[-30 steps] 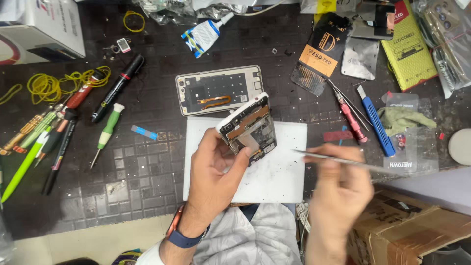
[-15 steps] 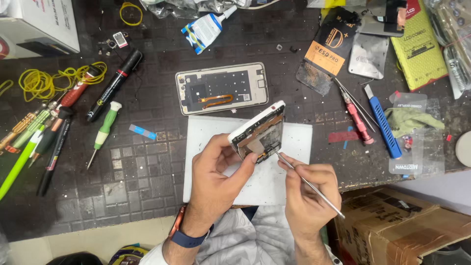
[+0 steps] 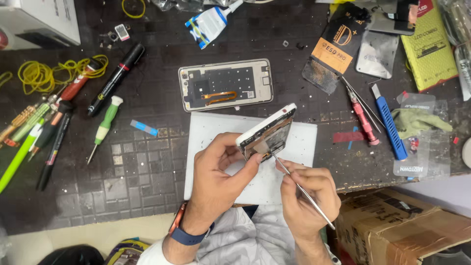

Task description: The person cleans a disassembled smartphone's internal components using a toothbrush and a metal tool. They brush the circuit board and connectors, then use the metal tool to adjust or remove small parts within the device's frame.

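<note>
My left hand [image 3: 222, 172] grips an opened phone body [image 3: 267, 132], tilted up on its edge above a white sheet [image 3: 211, 130] on the dark work mat. My right hand [image 3: 306, 194] holds thin metal tweezers [image 3: 304, 189], their tip touching the phone's inner lower part. A second phone frame [image 3: 225, 84] with an orange flex cable lies flat just beyond the sheet. A watch with a blue strap sits on my left wrist.
Left of the sheet lie a green-handled screwdriver [image 3: 104, 125], a black marker [image 3: 117, 78], pens and yellow rubber bands [image 3: 37, 73]. To the right are a red screwdriver [image 3: 362, 118], a blue-handled blade [image 3: 390, 122], packets and a glue tube [image 3: 208, 22]. A cardboard box [image 3: 407, 230] stands lower right.
My right hand has swung in from the right, bringing the tweezers' tip onto the phone's inside. My left hand keeps the phone tilted, a little lower than before.
</note>
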